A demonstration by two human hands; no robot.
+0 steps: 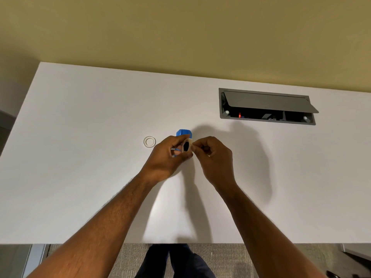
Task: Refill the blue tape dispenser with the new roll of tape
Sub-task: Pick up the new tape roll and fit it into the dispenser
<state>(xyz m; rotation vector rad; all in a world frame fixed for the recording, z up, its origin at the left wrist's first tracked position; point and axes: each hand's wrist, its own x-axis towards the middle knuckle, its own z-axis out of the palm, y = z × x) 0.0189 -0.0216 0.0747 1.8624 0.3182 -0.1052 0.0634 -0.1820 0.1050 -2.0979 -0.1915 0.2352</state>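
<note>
The blue tape dispenser [183, 133] is mostly hidden inside my left hand [167, 157], which grips it above the white table [80, 157]; only its blue top and a bit of its lower edge show. A pale roll of tape [187, 145] with a dark centre sits at the dispenser's side, pinched between my left thumb and the fingertips of my right hand [213, 157]. Both hands meet at the roll. Whether the roll is seated in the dispenser I cannot tell. A small clear ring [149, 141], like a spent tape core, lies flat on the table just left of my hands.
A grey cable hatch [267, 106] with its lid raised is set into the table at the back right. The table's near edge [120, 243] runs along the bottom, with carpet and my legs below. A yellow wall [180, 33] stands behind.
</note>
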